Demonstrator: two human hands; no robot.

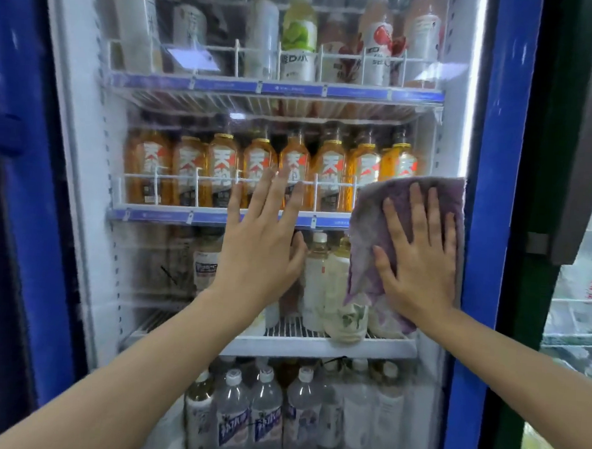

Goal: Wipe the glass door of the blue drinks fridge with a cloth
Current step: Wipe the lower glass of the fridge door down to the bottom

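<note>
The blue drinks fridge fills the view, its glass door framed by blue edges. A purple cloth lies flat against the glass near the door's right edge, at middle height. My right hand presses on the cloth with straight, spread fingers. My left hand rests flat on the bare glass just left of the cloth, fingers straight and pointing up. The glass looks misty over much of its surface.
Behind the glass are shelves of bottles: orange tea bottles in the middle, clear water bottles below, mixed drinks on top. Another blue fridge edge stands at the left. A second cabinet adjoins on the right.
</note>
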